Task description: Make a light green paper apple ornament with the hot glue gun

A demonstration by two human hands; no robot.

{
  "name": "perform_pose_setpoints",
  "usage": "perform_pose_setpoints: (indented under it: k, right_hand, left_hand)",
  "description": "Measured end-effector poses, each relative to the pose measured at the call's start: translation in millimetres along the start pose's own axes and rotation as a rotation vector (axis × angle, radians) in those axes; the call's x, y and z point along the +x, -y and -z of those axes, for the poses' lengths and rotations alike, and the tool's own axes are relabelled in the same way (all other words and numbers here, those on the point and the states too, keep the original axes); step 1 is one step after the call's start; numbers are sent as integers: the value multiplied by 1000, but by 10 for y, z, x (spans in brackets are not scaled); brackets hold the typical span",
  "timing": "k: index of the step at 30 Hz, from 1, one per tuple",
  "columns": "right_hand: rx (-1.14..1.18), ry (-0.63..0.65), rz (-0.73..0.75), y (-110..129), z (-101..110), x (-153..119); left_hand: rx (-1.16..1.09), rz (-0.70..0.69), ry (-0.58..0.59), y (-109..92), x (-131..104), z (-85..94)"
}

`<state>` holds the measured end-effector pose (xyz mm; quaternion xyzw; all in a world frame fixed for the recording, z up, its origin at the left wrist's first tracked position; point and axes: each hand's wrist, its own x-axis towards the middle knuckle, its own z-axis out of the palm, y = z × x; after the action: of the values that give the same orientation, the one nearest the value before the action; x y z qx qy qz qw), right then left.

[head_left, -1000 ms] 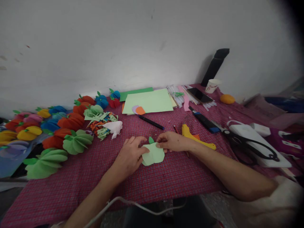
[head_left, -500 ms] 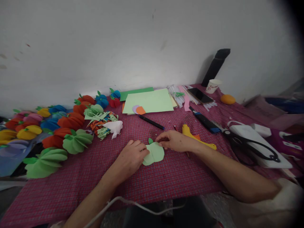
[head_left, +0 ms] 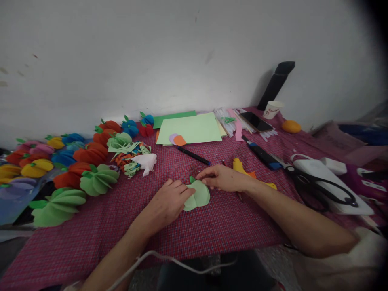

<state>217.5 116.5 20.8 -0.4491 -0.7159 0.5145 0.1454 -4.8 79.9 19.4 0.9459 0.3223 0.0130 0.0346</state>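
On the checked cloth in front of me lies a light green paper pumpkin (head_left: 200, 196), flat, with a crease down its middle and a small dark green leaf (head_left: 192, 179) at its top. My left hand (head_left: 171, 200) grips its left side, the thumb laid across the paper and the other fingers curled along the edge. At the top right edge, my right hand (head_left: 220, 178) pinches the paper close to the leaf. A yellow glue gun (head_left: 239, 165) lies just beyond my right wrist, partly hidden by the forearm.
Several finished paper pumpkins (head_left: 91, 153) crowd the left side, with paper scraps (head_left: 131, 159) beside them. Behind are a marker (head_left: 193, 155) and green sheets (head_left: 194, 127). Rightward lie a phone (head_left: 256, 122), a utility knife (head_left: 262, 155), black scissors (head_left: 321, 188) and a paper cup (head_left: 272, 110).
My left thumb has slid further right over the paper pumpkin. My right fingertips have shifted slightly left and up, towards the leaf.
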Motion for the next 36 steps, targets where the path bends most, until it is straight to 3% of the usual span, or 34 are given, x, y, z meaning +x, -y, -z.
perform_pose_setpoints:
  k: [11, 36]
  right_hand:
    - [311, 38, 0, -54, -68, 54]
    - [216, 187, 56, -143, -108, 32]
  left_hand:
    - [21, -4, -9, 8, -1, -21]
    - [-12, 9, 9, 29, -14, -63]
